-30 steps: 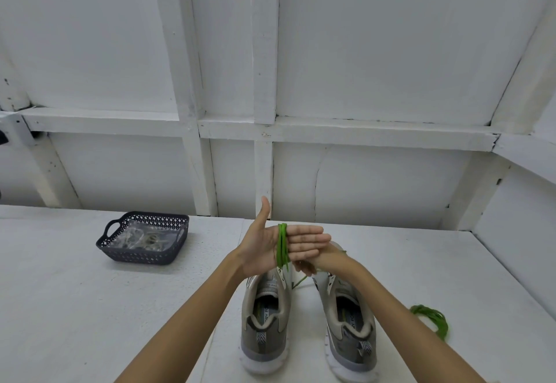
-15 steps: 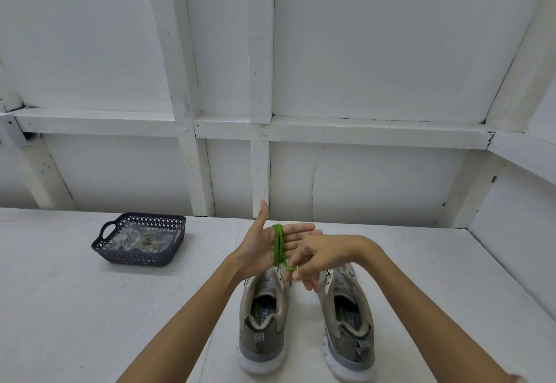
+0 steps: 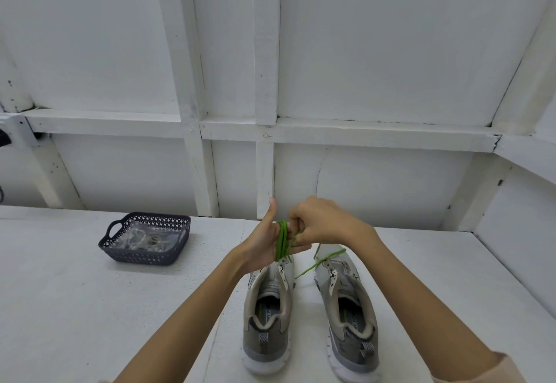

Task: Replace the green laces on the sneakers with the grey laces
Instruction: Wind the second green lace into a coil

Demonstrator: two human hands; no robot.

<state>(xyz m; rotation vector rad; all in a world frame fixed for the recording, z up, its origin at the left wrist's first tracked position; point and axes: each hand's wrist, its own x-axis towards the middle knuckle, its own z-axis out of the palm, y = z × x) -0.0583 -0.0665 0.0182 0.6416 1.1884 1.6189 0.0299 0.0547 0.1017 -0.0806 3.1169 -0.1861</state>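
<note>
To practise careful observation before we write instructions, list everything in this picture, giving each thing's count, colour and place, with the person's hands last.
sneakers: two, grey and beige with white soles, side by side on the table, heels towards the camera
green lace: one, green, wound round the left hand's fingers, loose end trailing above the sneakers
basket: one, dark, on the table at left
clear packet: one, transparent, inside the basket, contents unclear
table: one, white
wall: white, panelled, behind the table
left hand: one, fingers straight, thumb up
right hand: one, fingers curled, pinching the green lace
</note>
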